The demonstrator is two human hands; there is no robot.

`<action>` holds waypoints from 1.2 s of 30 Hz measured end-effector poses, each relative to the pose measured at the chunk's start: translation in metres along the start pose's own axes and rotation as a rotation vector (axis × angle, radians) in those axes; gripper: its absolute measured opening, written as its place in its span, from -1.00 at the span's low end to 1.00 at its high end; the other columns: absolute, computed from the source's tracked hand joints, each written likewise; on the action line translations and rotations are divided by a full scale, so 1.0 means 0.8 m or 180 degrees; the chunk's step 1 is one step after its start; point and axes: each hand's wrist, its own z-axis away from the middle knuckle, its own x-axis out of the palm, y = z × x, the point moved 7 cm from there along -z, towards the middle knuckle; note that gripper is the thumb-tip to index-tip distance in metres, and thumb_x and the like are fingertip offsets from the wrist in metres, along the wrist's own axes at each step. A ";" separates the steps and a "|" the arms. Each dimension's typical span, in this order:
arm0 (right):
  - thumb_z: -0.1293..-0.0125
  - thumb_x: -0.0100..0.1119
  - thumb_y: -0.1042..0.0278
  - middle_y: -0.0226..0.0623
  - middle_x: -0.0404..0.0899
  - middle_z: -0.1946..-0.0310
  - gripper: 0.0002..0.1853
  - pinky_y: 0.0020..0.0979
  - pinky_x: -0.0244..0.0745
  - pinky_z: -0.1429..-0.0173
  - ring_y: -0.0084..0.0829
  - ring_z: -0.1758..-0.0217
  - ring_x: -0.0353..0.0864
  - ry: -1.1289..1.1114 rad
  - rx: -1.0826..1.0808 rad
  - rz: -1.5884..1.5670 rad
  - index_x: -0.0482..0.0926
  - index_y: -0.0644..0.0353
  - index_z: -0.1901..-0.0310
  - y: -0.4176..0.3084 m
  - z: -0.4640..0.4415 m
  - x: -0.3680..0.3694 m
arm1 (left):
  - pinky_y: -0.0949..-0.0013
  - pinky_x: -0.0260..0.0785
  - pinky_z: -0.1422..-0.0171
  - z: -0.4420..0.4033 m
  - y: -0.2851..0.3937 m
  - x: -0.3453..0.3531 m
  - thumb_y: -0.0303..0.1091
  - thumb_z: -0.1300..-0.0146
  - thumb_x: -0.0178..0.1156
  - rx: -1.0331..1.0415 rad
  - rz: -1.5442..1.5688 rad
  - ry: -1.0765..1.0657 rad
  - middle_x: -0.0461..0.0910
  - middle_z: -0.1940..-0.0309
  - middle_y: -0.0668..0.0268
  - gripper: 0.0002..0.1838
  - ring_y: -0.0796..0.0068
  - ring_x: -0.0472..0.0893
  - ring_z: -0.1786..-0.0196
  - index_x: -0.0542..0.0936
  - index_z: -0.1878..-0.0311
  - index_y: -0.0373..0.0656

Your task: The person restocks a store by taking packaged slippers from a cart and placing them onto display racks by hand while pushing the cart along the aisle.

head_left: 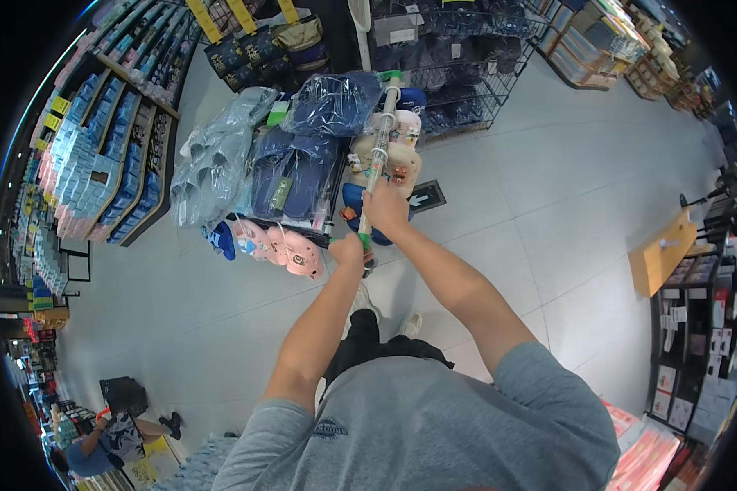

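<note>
My right hand (385, 210) is closed around a pale pole (380, 147) with green ends and white rings along it. At the pole's near green end, my left hand (348, 250) is closed, its fingers partly hidden. Beige clogs (402, 164) with small charms hang along the pole's right side. On its left lie dark blue slippers (293, 176) in clear plastic, with grey-blue wrapped footwear (221, 159) farther left. Pink clogs (291, 251) hang low, left of my left hand. Whether the pole is fixed to the rack beneath cannot be made out.
Shelves of blue and pink packets (98, 164) stand at left. A wire rack (467, 74) of dark goods is ahead. A wooden-topped counter (662, 254) stands at right. A floor sign with an arrow (427, 197) lies beside the clogs. Another person (98, 446) is at lower left.
</note>
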 end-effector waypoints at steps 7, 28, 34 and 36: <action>-0.29 0.05 0.08 0.03 0.56 0.30 -0.62 -0.07 0.53 0.27 0.04 0.31 0.62 0.0208 0.0275 0.0212 0.43 0.32 0.22 0.003 0.010 0.020 | 0.27 0.46 0.63 -0.013 -0.011 0.016 -0.31 -0.23 0.01 0.0115 0.0091 -0.0293 0.54 0.48 0.05 -0.71 0.28 0.58 0.61 0.40 0.29 -0.46; -0.28 0.08 0.11 -0.03 0.53 0.32 -0.61 -0.20 0.53 0.44 -0.07 0.41 0.62 0.0875 0.0110 0.0823 0.37 0.34 0.12 -0.004 0.023 0.053 | 0.34 0.40 0.66 -0.025 -0.014 0.008 -0.18 -0.26 0.09 0.0203 -0.0075 -0.0874 0.51 0.46 0.08 -0.52 0.34 0.55 0.64 0.09 0.08 -0.34; -0.23 0.16 0.10 0.04 0.54 0.34 -0.58 -0.14 0.53 0.38 -0.01 0.39 0.63 0.0244 0.0297 0.0579 0.32 0.35 0.20 0.004 0.018 0.050 | 0.41 0.41 0.64 -0.054 -0.038 -0.005 -0.16 -0.25 0.08 0.0153 -0.0335 -0.1293 0.55 0.47 0.13 -0.59 0.38 0.57 0.62 0.25 0.11 -0.33; -0.17 0.22 0.11 0.07 0.57 0.39 -0.53 -0.10 0.52 0.31 0.03 0.35 0.63 -0.0258 0.0309 0.0225 0.31 0.39 0.19 0.007 0.013 0.050 | 0.43 0.40 0.63 -0.048 -0.033 -0.010 -0.17 -0.25 0.09 0.0236 -0.0187 -0.1410 0.55 0.46 0.15 -0.62 0.41 0.55 0.63 0.30 0.11 -0.31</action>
